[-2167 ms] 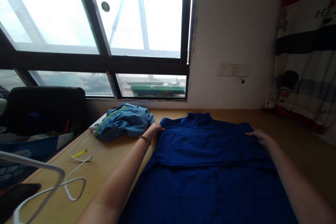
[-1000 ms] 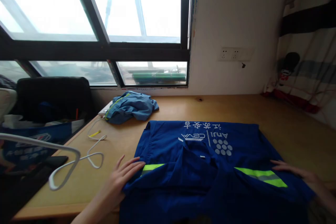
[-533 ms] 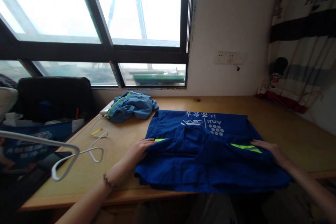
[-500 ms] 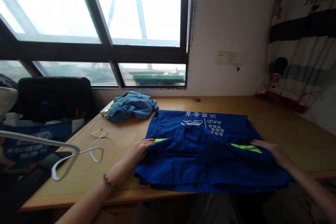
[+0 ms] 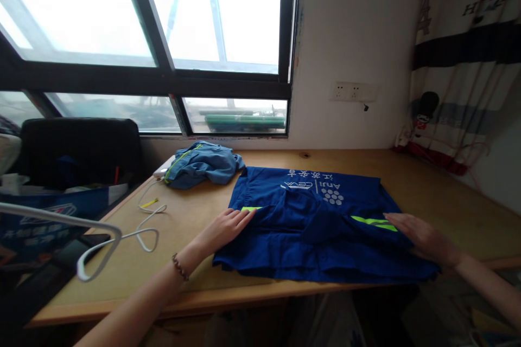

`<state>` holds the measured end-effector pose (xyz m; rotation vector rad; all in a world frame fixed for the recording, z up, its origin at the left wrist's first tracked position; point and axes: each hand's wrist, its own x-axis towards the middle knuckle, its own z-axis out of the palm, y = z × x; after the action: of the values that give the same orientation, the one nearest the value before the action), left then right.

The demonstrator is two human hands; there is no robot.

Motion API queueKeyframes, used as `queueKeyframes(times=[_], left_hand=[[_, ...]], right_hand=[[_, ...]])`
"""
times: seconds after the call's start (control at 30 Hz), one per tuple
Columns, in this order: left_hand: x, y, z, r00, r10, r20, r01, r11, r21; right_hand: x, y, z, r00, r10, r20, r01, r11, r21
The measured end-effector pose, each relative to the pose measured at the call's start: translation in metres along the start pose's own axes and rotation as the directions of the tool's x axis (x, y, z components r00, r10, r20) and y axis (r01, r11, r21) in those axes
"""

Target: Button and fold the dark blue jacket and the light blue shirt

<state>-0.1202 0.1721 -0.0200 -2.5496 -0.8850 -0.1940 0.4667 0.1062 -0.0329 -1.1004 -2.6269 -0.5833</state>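
A royal-blue work jacket [image 5: 277,249] lies folded on the wooden desk, with white printed lettering upside down and two yellow-green reflective strips. My left hand [image 5: 225,229] rests on its left side beside the left strip [image 5: 249,209], fingers stretched out over the cloth. On the opposite side, my right hand [image 5: 421,234] touches the fabric at the end of the right strip [image 5: 372,222], fingers extended. My right thumb is hardly visible. The lower part of the jacket is wrinkled and lies along the desk's front edge.
A crumpled grey-blue garment [image 5: 205,162] lies at the back left of the desk [image 5: 183,260], against a white power strip [image 5: 161,173]. A white cable [image 5: 142,233] loops over the left side. Behind stand a window and wall sockets [image 5: 355,91]; a curtain [image 5: 451,81] hangs at right.
The jacket's lower edge has shifted away from me, further onto the desk. My left hand has moved slightly inward over the cloth; my right hand's fingers also sit a little further inward.
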Motion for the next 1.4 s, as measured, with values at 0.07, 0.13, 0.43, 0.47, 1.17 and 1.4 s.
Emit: queueKeyframes(times=[0.07,0.13,0.43,0.47,1.17,1.4], left_hand=[[0.007,0.004,0.000,0.997,-0.067,0.042,0.067,0.998,-0.007],[0.014,0.008,0.000,0.989,-0.123,0.085,0.123,0.992,0.003],[0.038,-0.029,0.001,0.931,-0.222,0.290,0.305,0.910,-0.281],[0.042,-0.037,0.001,0.923,-0.250,0.294,0.343,0.881,-0.327],[0.055,-0.039,-0.083,0.829,-0.536,-0.161,0.486,0.832,-0.269],[-0.039,0.028,-0.031,0.976,-0.206,-0.073,0.176,0.940,-0.292]], right_hand=[[0.005,-0.011,-0.007,0.994,-0.094,0.064,0.093,0.996,0.013],[0.008,-0.019,-0.012,0.985,-0.137,0.107,0.137,0.991,0.014],[0.035,-0.043,0.003,0.958,0.271,0.097,-0.243,0.942,-0.233],[0.042,-0.048,0.004,0.946,0.310,0.096,-0.282,0.932,-0.230],[0.119,0.014,-0.079,0.819,0.574,0.003,-0.563,0.805,-0.189],[0.010,-0.063,-0.019,0.946,0.320,0.044,-0.314,0.943,-0.110]])
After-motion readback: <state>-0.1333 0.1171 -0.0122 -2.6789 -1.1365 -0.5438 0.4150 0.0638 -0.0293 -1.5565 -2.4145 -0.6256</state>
